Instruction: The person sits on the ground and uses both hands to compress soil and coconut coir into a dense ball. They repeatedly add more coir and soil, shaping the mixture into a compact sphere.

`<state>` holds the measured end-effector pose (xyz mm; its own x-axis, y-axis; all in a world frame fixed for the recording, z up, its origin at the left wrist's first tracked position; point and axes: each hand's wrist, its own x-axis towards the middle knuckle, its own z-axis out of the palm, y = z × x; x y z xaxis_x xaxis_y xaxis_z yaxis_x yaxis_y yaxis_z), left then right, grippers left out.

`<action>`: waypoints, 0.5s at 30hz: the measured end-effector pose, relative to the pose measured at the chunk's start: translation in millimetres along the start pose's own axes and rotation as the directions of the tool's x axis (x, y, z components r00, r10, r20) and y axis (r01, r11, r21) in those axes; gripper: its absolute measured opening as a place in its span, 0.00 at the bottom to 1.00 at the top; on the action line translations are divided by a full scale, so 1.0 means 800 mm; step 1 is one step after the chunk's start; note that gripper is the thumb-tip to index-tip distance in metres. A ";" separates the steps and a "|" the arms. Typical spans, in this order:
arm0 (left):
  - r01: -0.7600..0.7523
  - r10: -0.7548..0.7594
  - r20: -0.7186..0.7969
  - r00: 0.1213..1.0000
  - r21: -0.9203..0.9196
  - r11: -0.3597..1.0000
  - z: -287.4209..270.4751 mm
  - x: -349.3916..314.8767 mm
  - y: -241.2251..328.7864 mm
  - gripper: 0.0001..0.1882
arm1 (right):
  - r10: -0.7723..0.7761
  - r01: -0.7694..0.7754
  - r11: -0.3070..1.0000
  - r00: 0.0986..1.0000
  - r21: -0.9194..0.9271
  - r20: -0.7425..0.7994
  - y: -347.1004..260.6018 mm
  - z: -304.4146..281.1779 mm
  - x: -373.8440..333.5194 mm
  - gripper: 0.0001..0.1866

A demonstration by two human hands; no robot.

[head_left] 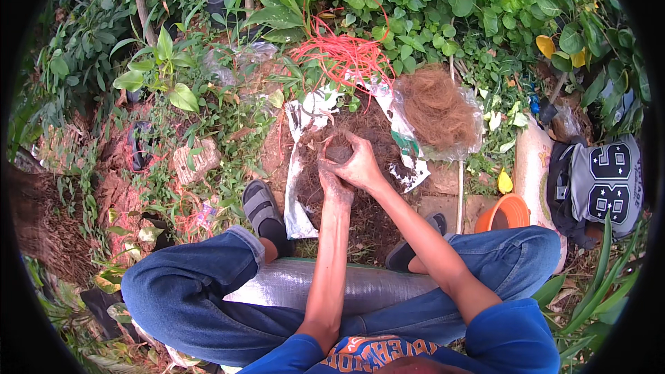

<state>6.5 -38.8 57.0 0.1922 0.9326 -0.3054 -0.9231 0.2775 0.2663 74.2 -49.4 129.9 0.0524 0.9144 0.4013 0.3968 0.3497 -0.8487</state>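
Both my hands are cupped around a dark, rounded clump of soil and fibre (339, 148), above an opened white plastic sack (299, 218). My left hand (334, 183) supports it from the left and below, its fingers partly hidden. My right hand (361, 163) curls round the right side, thumb and fingers forming a ring about the clump. Beneath them, dark soil mixed with brown fibres (370, 125) covers the middle of the sack.
A tangle of red string (346, 57) lies beyond the sack. Brown fibre (438, 109) rests on clear plastic at the right, near a thin pale pole (460, 197). An orange pot (511, 210), a filled sack (532, 159) and a grey-black garment (601, 183) are farther right.
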 end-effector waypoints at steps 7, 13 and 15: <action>-0.057 0.059 -0.030 0.998 0.056 0.997 -0.024 -0.001 0.002 0.21 | 0.029 -0.027 0.999 0.999 0.037 -0.032 -0.008 0.010 -0.014 0.20; 0.148 -0.117 -0.183 0.976 0.165 0.975 -0.022 0.003 0.015 0.20 | -0.037 -0.004 0.985 0.971 0.170 0.234 -0.002 -0.014 0.004 0.19; 0.179 -0.124 -0.263 0.957 0.201 0.963 -0.010 -0.006 0.011 0.21 | 0.008 -0.071 0.965 0.971 0.253 0.241 0.008 -0.013 -0.002 0.17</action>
<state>-5.4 -42.6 53.4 0.2106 0.7976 -0.5652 -0.7876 0.4809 0.3853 86.0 -50.6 127.8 -0.1666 0.9393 0.2998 0.1478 0.3244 -0.9343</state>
